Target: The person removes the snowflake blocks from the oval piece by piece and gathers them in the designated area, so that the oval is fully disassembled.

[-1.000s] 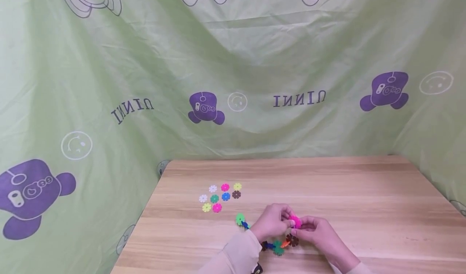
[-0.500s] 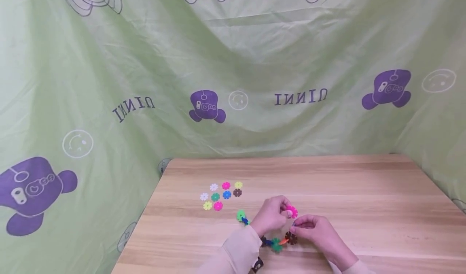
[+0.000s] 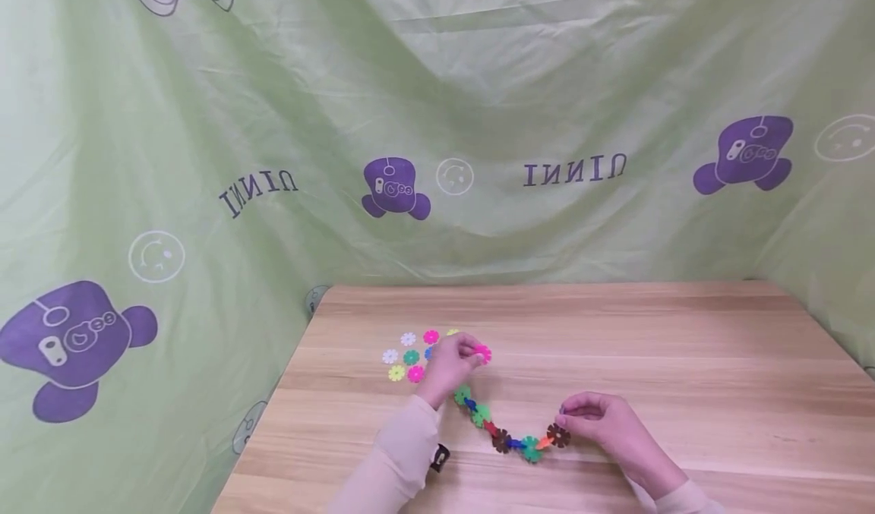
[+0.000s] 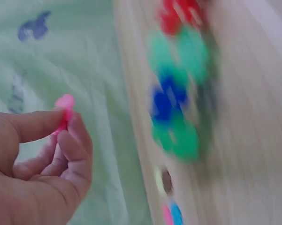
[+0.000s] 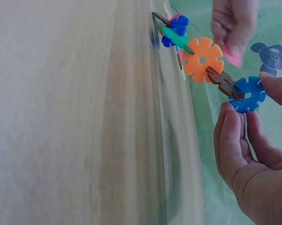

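Note:
My left hand (image 3: 451, 366) pinches a pink snowflake disc (image 3: 485, 354) between thumb and fingers, above the table and near the loose discs. At the right, my right hand (image 3: 607, 423) pinches a blue snowflake disc (image 5: 253, 96), the end piece of a chain. Slotted into that blue disc is a brown one (image 5: 220, 80), followed by an orange disc (image 5: 201, 60). From there the chain runs left through green (image 3: 531, 449), blue, brown and red discs to a green disc (image 3: 462, 395) below my left hand. The left wrist view is blurred.
Several loose discs lie at the left of the wooden table (image 3: 649, 339), among them white (image 3: 408, 338), pink (image 3: 431, 336) and yellow (image 3: 396, 373); my left hand partly covers the group. A green printed cloth (image 3: 478, 233) hangs behind the table. A black object (image 3: 440, 457) shows by the left sleeve.
The pink disc has come away from the right hand's end of the chain. My left hand has carried it left and farther back; the right hand keeps its hold. The head view has shifted slightly.

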